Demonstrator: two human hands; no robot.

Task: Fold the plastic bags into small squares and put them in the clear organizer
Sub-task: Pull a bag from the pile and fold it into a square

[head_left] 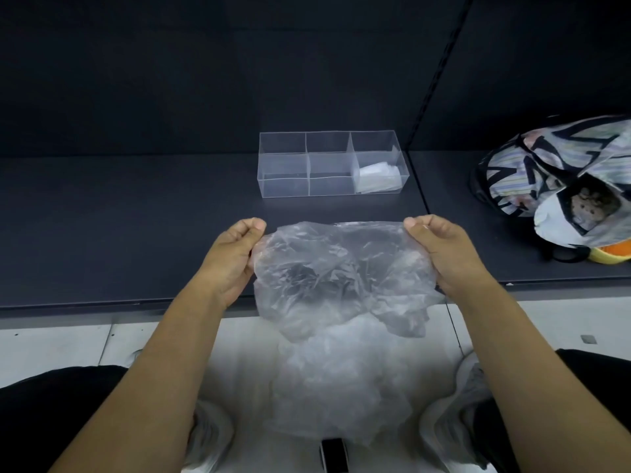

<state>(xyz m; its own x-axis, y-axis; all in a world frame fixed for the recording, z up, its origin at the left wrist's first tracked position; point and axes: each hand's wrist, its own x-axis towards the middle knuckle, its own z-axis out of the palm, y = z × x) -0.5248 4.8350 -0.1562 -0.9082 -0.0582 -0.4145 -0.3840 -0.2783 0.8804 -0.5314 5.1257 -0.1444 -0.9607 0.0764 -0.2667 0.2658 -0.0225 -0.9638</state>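
Observation:
A crumpled clear plastic bag (338, 278) hangs in the air between my hands, over the front edge of a dark shelf (136, 216). My left hand (235, 254) grips its upper left corner. My right hand (440, 250) grips its upper right corner. The bag is stretched wide at the top and droops loose below. Behind it on the shelf stands the clear organizer (327, 163) with several compartments. A folded bag (377, 177) lies in its front right compartment; the other compartments look empty. More clear bags (341, 387) lie in a heap on the pale floor between my feet.
A patterned fabric bag (560, 172) lies open on the shelf at the right, with an orange and yellow object (611, 254) under its edge. A vertical shelf upright (440, 73) rises behind the organizer. My white shoes (457, 414) flank the heap.

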